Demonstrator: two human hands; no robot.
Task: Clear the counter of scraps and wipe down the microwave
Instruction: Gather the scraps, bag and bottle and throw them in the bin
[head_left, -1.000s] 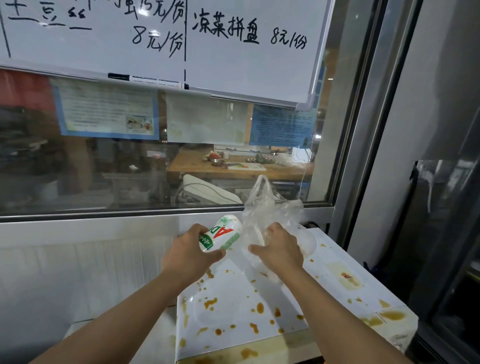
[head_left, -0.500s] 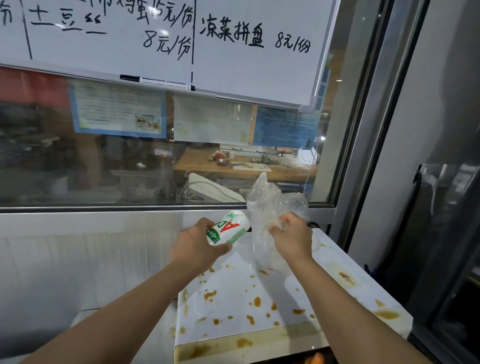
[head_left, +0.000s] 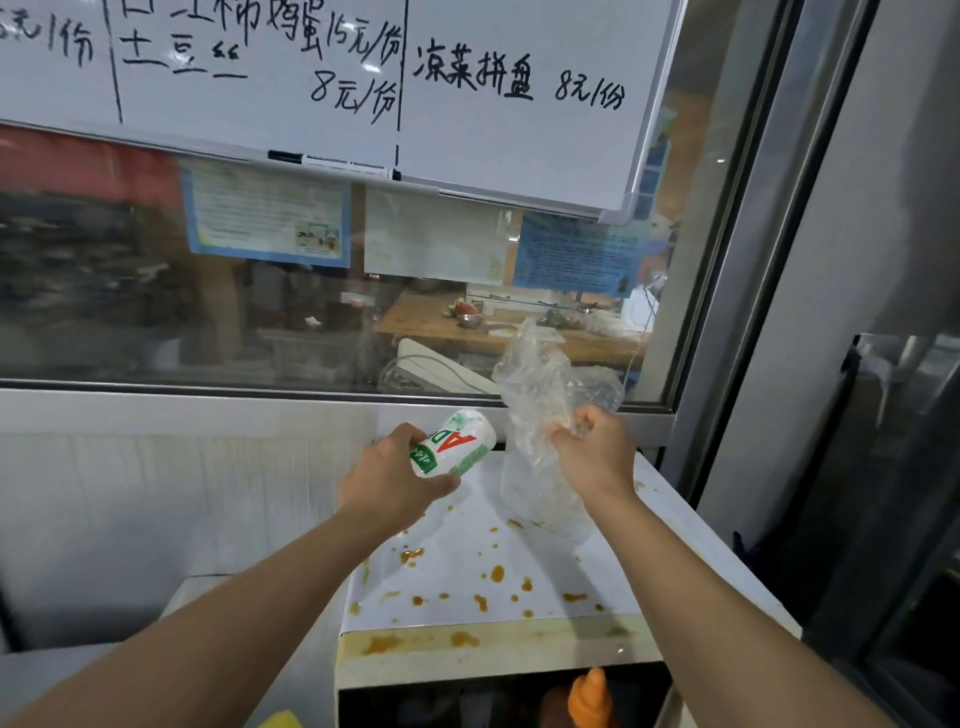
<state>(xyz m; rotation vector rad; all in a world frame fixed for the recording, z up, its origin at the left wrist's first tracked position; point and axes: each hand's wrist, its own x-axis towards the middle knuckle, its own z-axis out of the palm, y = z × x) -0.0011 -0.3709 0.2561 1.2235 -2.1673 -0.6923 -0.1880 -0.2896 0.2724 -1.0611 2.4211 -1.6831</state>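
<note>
My left hand (head_left: 387, 480) grips a small white bottle (head_left: 454, 443) with red and green print, tilted on its side above the microwave's back edge. My right hand (head_left: 597, 454) clutches a crumpled clear plastic bag (head_left: 540, 395), lifted so its lower end hangs just over the top. The white microwave top (head_left: 545, 566) below both hands is spattered with orange-brown sauce drops, and a smeared streak runs along its front edge.
A glass window (head_left: 260, 322) and its metal sill run behind the microwave, with a whiteboard (head_left: 363, 78) above. A metal frame (head_left: 737, 291) and dark glass door stand to the right. An orange object (head_left: 589, 699) shows below the microwave's front edge; a grey counter (head_left: 62, 670) lies at left.
My right hand has gathered the plastic bag into a tighter bunch and lifted it off the microwave top. The left hand keeps hold of the bottle, raised slightly.
</note>
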